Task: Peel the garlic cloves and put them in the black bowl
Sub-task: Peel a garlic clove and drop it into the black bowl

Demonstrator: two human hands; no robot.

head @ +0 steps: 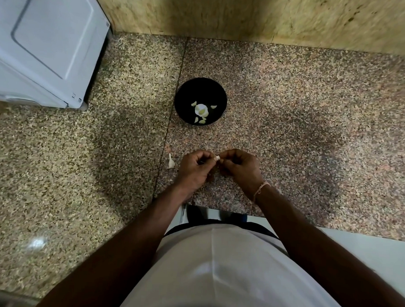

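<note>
Fingers [216,159]: curled on both sides, tips meeting around one small garlic clove [217,158] held above the worktop [289,124].
Left hand [194,166]: pinches the clove from the left, thumb and first fingers bent over it, other fingers folded in.
Right hand [239,167]: pinches the same clove from the right, fingers bent toward the palm; thin cord bracelet [261,188] on the wrist.
Clove in the hands: whitish, only a small part visible between the fingertips; peeled or not, cannot tell.
Second garlic piece [171,162]: lying on the worktop just left of the left hand, white, with a thin pointed end turned away from the person; not touched.
Black bowl [200,87]: standing on the worktop beyond the hands, well apart from them; several pale cloves [201,110] inside, gathered toward its near side.
Worktop: speckled stone, with a dark seam [173,120] running just left of the bowl.
White appliance [44,44]: at the far left corner.
Wall [247,14]: yellowish, behind the worktop.
Shirt [227,269]: white, at the bottom of the view.
</note>
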